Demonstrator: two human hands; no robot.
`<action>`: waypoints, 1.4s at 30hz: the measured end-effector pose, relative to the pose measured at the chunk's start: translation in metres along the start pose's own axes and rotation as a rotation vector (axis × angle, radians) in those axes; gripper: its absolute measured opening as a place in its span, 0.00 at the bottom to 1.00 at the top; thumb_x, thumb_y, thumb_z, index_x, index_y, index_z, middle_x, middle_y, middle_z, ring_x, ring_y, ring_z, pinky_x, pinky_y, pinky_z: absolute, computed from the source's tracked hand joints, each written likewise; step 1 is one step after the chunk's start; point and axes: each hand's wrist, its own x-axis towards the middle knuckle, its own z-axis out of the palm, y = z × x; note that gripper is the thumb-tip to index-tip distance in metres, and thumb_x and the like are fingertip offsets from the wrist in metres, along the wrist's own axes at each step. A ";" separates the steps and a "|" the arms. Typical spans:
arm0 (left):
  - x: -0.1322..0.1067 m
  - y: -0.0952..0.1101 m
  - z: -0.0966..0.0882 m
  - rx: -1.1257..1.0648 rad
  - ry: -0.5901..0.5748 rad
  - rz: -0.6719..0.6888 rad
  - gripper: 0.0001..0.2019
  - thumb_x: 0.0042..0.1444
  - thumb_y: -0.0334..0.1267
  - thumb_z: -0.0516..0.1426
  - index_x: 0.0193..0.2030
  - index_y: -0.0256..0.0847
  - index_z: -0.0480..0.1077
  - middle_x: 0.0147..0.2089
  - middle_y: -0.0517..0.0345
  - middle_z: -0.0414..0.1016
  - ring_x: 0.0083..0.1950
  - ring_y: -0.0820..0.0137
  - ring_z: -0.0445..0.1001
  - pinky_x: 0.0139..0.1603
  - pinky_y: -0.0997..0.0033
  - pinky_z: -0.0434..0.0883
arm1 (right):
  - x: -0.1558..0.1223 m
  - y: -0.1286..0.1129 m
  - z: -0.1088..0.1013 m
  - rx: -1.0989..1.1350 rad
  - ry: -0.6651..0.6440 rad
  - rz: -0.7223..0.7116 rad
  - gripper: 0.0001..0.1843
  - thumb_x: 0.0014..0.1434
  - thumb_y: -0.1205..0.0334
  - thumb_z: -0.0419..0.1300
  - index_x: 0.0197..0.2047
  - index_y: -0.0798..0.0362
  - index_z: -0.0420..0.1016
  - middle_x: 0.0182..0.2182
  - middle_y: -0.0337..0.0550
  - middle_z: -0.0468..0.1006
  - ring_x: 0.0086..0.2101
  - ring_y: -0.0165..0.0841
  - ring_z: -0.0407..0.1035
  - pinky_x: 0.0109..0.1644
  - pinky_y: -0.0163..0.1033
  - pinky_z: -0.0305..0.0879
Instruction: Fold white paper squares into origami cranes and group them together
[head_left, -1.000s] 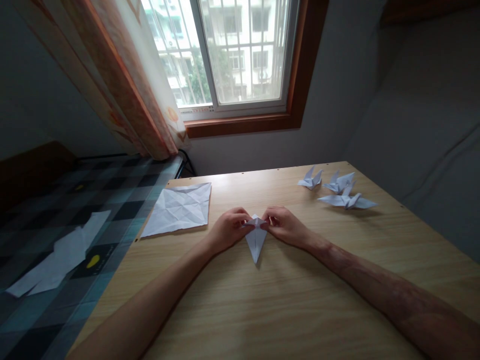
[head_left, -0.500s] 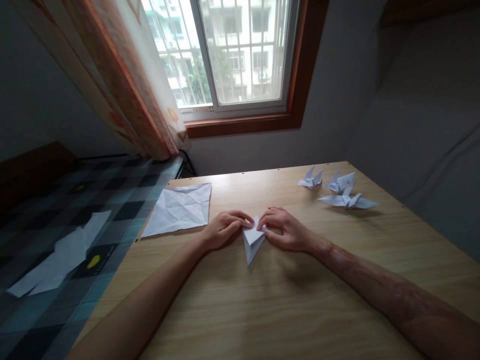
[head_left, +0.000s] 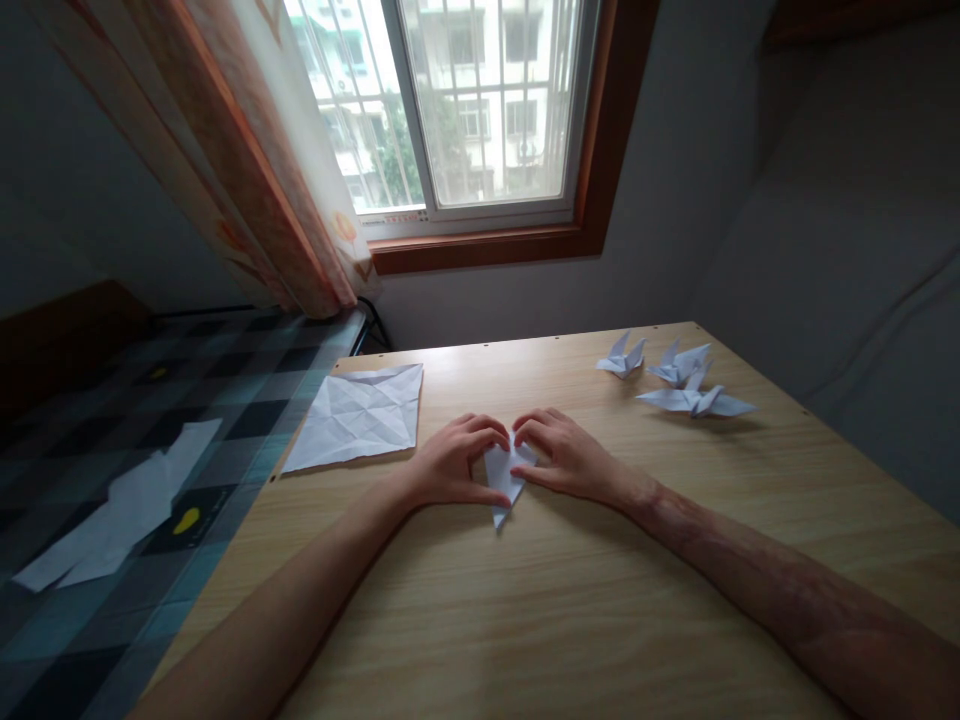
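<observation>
A small white folded paper (head_left: pixel 501 462) lies on the wooden table between my hands, its narrow tip pointing toward me. My left hand (head_left: pixel 454 460) grips its left side, with the fingers at the far edge and the thumb on the paper near the tip. From the right, my right hand (head_left: pixel 564 455) holds it with curled fingertips at the top and the thumb on the middle. The fingers hide parts of the paper's upper edge.
A creased square paper sheet (head_left: pixel 364 415) lies at the table's (head_left: pixel 480 620) left edge. Three folded paper cranes, including a front one (head_left: pixel 697 402), stand at the back right. White paper strips (head_left: pixel 139 505) rest on the checked bed (head_left: pixel 255 395). Beyond the table is a window (head_left: pixel 495 110).
My left thumb has moved down toward the paper's tip, and my right thumb now lies across its middle. The upper flap's position has changed; the paper stays in place.
</observation>
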 end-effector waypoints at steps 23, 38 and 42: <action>-0.002 0.006 -0.003 0.081 -0.081 0.062 0.47 0.48 0.64 0.75 0.71 0.48 0.69 0.71 0.40 0.73 0.69 0.44 0.73 0.73 0.45 0.69 | -0.001 -0.002 -0.003 -0.105 0.046 0.006 0.09 0.66 0.67 0.68 0.49 0.46 0.80 0.55 0.48 0.84 0.54 0.47 0.75 0.62 0.55 0.71; -0.004 -0.001 0.007 0.238 0.171 -0.040 0.08 0.62 0.35 0.63 0.47 0.46 0.81 0.50 0.53 0.85 0.48 0.62 0.82 0.53 0.60 0.78 | -0.001 -0.005 -0.009 -0.164 0.009 -0.029 0.06 0.65 0.60 0.69 0.45 0.48 0.78 0.45 0.49 0.83 0.47 0.46 0.74 0.56 0.52 0.69; -0.003 0.000 0.006 0.227 0.170 -0.039 0.07 0.67 0.45 0.65 0.45 0.46 0.82 0.48 0.52 0.85 0.47 0.62 0.81 0.52 0.60 0.78 | -0.001 -0.005 -0.009 -0.153 -0.021 -0.052 0.13 0.65 0.52 0.73 0.47 0.47 0.78 0.48 0.49 0.82 0.48 0.47 0.75 0.57 0.53 0.69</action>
